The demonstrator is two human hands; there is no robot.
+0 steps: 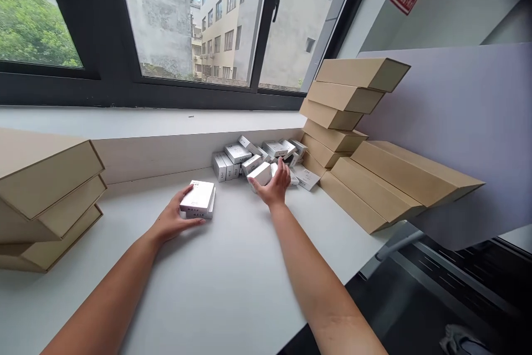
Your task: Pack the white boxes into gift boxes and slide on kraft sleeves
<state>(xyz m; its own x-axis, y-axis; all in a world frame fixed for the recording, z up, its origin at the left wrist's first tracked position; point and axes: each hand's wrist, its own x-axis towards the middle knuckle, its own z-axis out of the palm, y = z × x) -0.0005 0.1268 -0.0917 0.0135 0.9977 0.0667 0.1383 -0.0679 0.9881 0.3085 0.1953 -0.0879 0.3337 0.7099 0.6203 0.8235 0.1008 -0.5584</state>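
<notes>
Two small white boxes [199, 197] lie stacked on the white table, the lower one jutting out a little to the right. My left hand [177, 216] grips this stack, thumb along the near side and fingers at the far left side. Farther back, a heap of small white boxes [236, 153] with grey print rests against the low wall under the window. My right hand [273, 186] reaches into the front of the heap. Its thumb and fingers close round a white box [260, 174] that sits tilted there; the fingertips' far side is partly hidden.
Brown cardboard boxes [50, 178] are stacked at the left edge. More brown boxes [336, 100] rise in a leaning stack at the right, with others [374, 183] lying before them. A grey-lilac panel [449, 122] stands behind these. The white table [216, 288] ends at lower right.
</notes>
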